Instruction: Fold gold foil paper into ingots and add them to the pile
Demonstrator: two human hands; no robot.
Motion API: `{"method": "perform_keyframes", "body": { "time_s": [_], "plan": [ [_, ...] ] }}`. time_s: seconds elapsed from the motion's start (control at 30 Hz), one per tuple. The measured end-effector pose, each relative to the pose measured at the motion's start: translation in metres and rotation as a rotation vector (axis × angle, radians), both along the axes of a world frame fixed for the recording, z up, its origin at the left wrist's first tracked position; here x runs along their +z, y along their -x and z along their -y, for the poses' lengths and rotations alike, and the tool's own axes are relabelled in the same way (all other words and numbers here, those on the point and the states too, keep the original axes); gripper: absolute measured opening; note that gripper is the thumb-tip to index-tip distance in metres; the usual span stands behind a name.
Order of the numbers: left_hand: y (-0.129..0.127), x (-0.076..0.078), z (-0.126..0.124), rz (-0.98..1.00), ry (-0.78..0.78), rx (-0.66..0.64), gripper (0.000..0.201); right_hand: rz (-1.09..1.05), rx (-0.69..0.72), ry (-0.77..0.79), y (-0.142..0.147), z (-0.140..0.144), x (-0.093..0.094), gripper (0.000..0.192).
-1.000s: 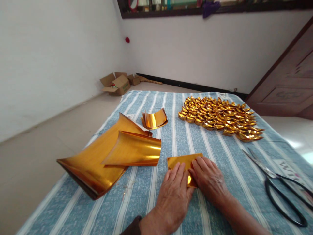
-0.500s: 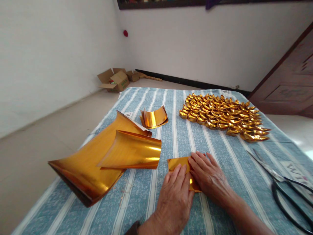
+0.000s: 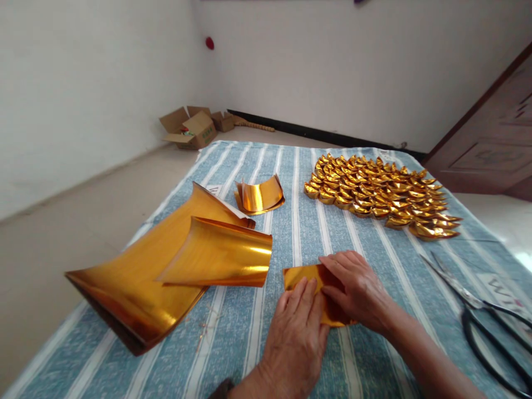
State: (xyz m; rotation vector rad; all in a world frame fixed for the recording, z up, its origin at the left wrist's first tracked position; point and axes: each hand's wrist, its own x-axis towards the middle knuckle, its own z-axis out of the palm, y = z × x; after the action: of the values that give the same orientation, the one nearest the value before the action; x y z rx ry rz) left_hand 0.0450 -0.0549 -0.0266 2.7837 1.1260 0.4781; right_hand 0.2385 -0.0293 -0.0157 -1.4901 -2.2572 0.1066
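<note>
A small sheet of shiny gold foil paper [image 3: 300, 273] lies on the striped cloth in front of me. My left hand [image 3: 296, 335] rests flat on its left part, fingers stretched forward and pressed down. At the sheet's right side, my right hand [image 3: 361, 287] is bent, with thumb and fingers closed on the paper, where a darker part shows under the thumb. Some of the paper is hidden beneath both hands. To the left are a larger gold sheet [image 3: 226, 252] with a curled end and a big gold stack [image 3: 137, 288] beneath it.
Small curved gold strips [image 3: 261, 195] stand farther back. Rows of folded gold paper ingots [image 3: 374, 191] fill the back right. Black-handled scissors [image 3: 471, 299] lie open at right. The blue-and-white striped cloth [image 3: 285, 354] covers the table. A cardboard box [image 3: 201, 130] sits on the floor.
My right hand has gone from lying flat with spread fingers to a bent grip on the paper's right side. My left hand stays flat. The view has tilted slightly down.
</note>
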Motion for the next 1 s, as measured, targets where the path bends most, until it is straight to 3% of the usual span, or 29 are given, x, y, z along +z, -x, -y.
{"method": "perform_keyframes", "body": {
  "time_s": [0.4,0.67,1.0],
  "plan": [
    [-0.002,0.005,-0.001,0.047,0.030,0.023,0.035,-0.008,0.003,0.035,-0.001,0.000,0.000,0.025],
    [-0.003,0.001,-0.001,-0.034,0.053,0.006,0.041,0.196,-0.147,-0.195,0.017,0.024,-0.018,0.030],
    [0.006,0.005,-0.003,-0.271,0.179,-0.117,0.075,0.257,-0.154,-0.098,0.011,0.035,-0.026,0.053]
  ]
}}
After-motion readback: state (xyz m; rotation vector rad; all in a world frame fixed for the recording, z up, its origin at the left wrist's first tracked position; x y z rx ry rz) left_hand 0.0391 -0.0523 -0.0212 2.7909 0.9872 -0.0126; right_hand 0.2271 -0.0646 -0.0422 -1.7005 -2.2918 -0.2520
